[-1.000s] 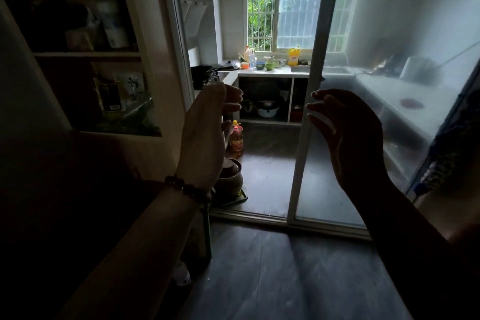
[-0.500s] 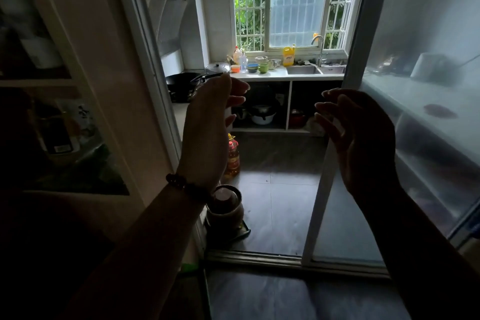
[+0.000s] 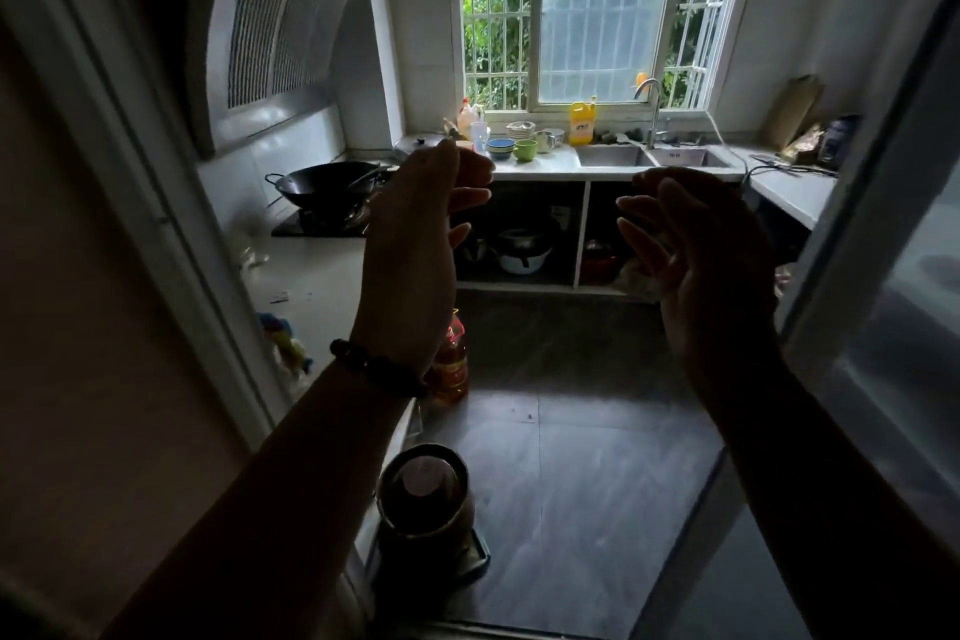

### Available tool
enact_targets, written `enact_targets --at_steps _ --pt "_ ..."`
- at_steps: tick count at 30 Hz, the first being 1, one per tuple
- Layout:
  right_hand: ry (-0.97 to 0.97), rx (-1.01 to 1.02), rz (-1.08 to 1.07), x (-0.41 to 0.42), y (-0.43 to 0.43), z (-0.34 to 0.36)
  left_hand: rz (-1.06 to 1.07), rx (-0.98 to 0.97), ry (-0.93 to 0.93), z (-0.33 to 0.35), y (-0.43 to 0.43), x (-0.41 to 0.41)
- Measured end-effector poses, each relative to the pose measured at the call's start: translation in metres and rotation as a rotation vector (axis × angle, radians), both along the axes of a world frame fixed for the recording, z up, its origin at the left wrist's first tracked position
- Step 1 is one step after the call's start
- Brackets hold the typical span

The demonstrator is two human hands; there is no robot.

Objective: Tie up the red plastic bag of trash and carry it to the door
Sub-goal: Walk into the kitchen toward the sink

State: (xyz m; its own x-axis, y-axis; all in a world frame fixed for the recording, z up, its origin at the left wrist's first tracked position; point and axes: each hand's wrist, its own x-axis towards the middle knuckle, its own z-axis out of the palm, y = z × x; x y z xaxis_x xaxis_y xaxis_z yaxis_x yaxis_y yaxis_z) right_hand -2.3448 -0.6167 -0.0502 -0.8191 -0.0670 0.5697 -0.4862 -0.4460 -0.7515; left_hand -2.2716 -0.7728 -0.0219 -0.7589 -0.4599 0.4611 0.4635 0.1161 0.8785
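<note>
No red plastic bag shows anywhere in the head view. My left hand (image 3: 415, 255) is raised at chest height, palm turned inward, fingers apart and holding nothing; a dark bead bracelet circles its wrist. My right hand (image 3: 696, 265) is raised opposite it, palm facing left, fingers loosely curled and apart, holding nothing. Both hands hang in the open sliding doorway of a narrow kitchen.
The sliding glass door (image 3: 878, 244) stands at right, the door frame (image 3: 130, 182) at left. A brown clay pot (image 3: 423, 494) and an oil bottle (image 3: 451, 364) sit on the floor at left. A wok (image 3: 327, 185), sink (image 3: 649, 156) and counters line the walls; grey floor tiles (image 3: 582, 457) run down the middle.
I have moved forward into the kitchen doorway; the shelving at left has left the view and the stove and sink have come closer. Both hands stay raised and holding nothing.
</note>
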Motion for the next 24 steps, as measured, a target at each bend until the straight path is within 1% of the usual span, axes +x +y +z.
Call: enact_targets --at_steps 7,11,18,24 --pt "-0.055 -0.032 0.024 -0.13 -0.044 -0.007 0.009 -0.022 -0.012 -0.003 -0.041 -0.136" --pt "-0.073 -0.079 0.015 -0.205 -0.072 -0.01 -0.03 -0.037 0.011 -0.006 -0.068 -0.215" --pt "-0.064 -0.076 -0.054 -0.343 -0.112 0.0 -0.113 -0.031 0.015 0.003 -0.119 -0.362" --pt "-0.071 -0.073 -0.129 -0.443 -0.118 0.002 -0.188 -0.056 -0.019 0.0 -0.128 -0.474"
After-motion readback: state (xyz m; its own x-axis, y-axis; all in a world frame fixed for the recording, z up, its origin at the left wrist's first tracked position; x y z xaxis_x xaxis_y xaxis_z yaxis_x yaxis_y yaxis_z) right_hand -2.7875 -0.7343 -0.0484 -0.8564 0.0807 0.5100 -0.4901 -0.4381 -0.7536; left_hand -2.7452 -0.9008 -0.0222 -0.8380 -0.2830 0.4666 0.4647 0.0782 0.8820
